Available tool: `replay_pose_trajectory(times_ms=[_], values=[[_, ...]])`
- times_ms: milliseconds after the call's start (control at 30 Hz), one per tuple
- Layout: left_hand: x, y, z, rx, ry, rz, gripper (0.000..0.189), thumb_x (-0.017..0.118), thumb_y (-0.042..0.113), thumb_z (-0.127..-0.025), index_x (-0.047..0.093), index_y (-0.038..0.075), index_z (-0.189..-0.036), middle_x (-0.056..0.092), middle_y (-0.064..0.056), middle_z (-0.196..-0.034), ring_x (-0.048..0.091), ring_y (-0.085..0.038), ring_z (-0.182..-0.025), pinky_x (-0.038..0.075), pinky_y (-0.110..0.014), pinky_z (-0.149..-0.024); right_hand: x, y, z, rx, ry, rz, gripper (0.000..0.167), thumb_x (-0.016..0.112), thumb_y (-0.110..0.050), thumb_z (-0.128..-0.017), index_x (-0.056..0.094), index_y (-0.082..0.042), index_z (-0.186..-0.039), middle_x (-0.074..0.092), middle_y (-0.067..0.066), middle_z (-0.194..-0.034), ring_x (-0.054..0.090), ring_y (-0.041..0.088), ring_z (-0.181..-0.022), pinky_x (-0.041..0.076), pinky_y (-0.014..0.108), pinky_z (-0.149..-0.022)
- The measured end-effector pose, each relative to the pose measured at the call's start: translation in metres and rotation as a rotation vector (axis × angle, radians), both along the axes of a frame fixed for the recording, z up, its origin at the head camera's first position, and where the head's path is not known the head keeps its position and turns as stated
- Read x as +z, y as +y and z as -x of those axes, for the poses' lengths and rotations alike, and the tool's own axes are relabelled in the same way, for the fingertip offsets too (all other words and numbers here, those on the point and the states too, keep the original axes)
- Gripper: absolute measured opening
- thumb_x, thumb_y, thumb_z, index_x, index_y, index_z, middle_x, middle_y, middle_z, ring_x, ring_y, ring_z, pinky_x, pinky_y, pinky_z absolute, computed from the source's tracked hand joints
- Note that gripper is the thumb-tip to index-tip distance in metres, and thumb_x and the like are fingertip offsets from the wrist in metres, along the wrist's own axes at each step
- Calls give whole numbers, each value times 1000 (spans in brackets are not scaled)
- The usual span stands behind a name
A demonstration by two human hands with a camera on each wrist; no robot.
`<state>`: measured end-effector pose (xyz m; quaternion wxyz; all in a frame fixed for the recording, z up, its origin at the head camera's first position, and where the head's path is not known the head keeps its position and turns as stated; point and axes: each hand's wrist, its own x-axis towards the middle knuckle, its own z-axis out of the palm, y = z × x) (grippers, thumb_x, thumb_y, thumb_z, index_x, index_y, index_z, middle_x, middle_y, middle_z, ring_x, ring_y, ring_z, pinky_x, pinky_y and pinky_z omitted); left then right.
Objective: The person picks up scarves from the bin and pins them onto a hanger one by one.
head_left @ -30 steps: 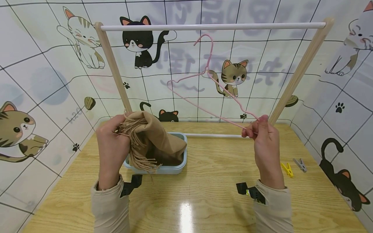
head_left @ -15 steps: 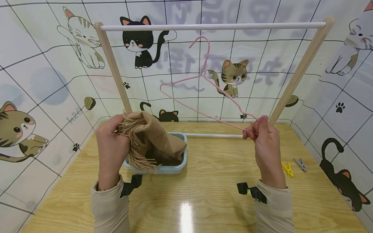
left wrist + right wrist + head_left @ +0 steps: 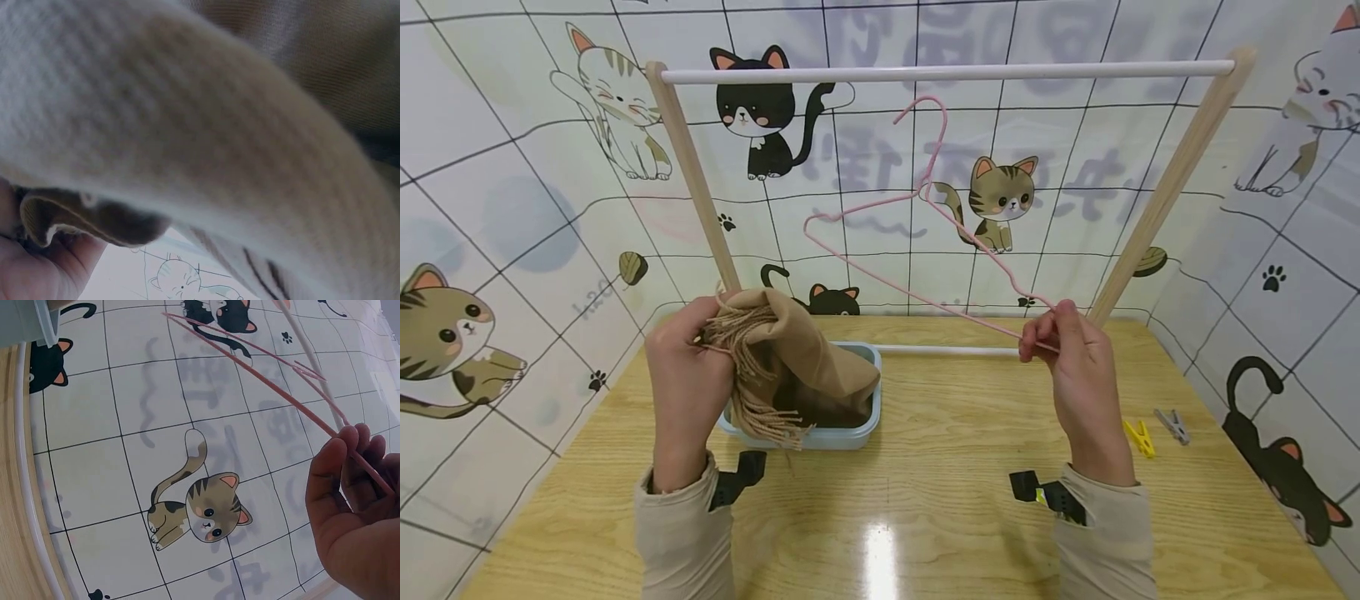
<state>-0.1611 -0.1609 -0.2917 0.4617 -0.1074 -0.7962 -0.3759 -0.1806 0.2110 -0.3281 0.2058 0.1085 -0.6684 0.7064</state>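
Note:
My left hand (image 3: 688, 379) grips the fringed end of a tan scarf (image 3: 820, 350), whose body hangs down into a light-blue basin (image 3: 842, 437). In the left wrist view the scarf's cloth (image 3: 187, 125) fills most of the picture, and part of the left hand (image 3: 44, 269) shows at lower left. A pink hanger (image 3: 880, 268) is held up by its right corner, pinched by my right hand (image 3: 1082, 379), with its hook upward below the rail. The right wrist view has the hanger (image 3: 269, 385) running into the curled fingers of the right hand (image 3: 356, 519).
A rack spans the table (image 3: 955, 483), with a white top rail (image 3: 955, 73), wooden side posts (image 3: 1172, 187) and a low white bar (image 3: 955, 350). Yellow (image 3: 1140, 437) and grey (image 3: 1172, 426) clothespins lie at right. A cat-print sheet (image 3: 865, 158) surrounds the table.
The hanger's free end has swung left and tilted a little as the right hand turned it. The left hand and scarf have stayed in place.

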Motion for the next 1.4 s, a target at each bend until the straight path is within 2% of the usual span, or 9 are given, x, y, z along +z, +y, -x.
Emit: replay_pose_trajectory(times_ms=[200, 433, 600, 767, 867, 1000, 1200, 1400], values=[[1, 1, 1, -15, 10, -13, 14, 65, -3, -96, 77, 0, -89, 75, -17, -84, 58, -14, -70, 40, -16, -69, 1, 3, -2, -6, -7, 17, 50, 43, -41, -108, 48, 3, -85, 53, 5, -79, 53, 19, -72, 53, 24, -74], [1, 2, 3, -20, 28, -4, 13, 67, -2, -95, 76, 1, -86, 73, -14, -77, 51, -11, -63, 37, -17, -64, 1, 2, -2, 14, -4, 55, 50, 43, -40, -108, 40, 2, -81, 47, 5, -77, 49, 20, -73, 51, 24, -72], [8, 4, 6, -26, 45, 29, 13, 67, 0, -96, 75, 1, -85, 71, -13, -74, 47, -17, -60, 35, -17, -62, 1, 2, -2, 34, 6, 24, 49, 39, -38, -110, 38, 3, -82, 45, 5, -78, 49, 20, -75, 50, 24, -73], [20, 10, 10, -74, 29, 50, 14, 65, -4, -95, 78, 2, -95, 76, -12, -89, 65, -20, -73, 42, -14, -69, 2, 1, -2, 46, 10, 0, 50, 39, -39, -109, 36, 3, -82, 44, 5, -79, 49, 20, -76, 50, 24, -74], [26, 14, 15, -107, 13, 67, 22, 61, -11, -92, 78, 2, -98, 77, -11, -97, 70, -21, -83, 44, -15, -76, 3, 0, -3, 44, 10, 3, 52, 39, -40, -109, 34, 4, -81, 44, 5, -79, 48, 21, -76, 50, 24, -74], [30, 19, 25, -116, 2, 113, 30, 54, -18, -87, 75, 1, -94, 75, -10, -95, 67, -22, -82, 45, -23, -75, 2, -3, -3, 21, -1, 39, 55, 40, -39, -109, 31, 4, -77, 43, 5, -77, 47, 21, -74, 50, 25, -71], [31, 26, 37, -132, -5, 174, 27, 52, -17, -85, 71, 1, -89, 71, -11, -89, 62, -23, -78, 46, -34, -73, 2, -9, -2, -17, -32, 81, 53, 41, -41, -109, 35, 1, -76, 45, 4, -73, 49, 19, -69, 50, 24, -70], [31, 40, 48, -159, -37, 203, 35, 49, -18, -81, 73, 2, -97, 72, -12, -94, 65, -26, -83, 51, -40, -78, 3, -13, -3, -13, -24, 113, 49, 42, -38, -109, 38, -1, -77, 46, 3, -73, 49, 19, -69, 51, 24, -69]])
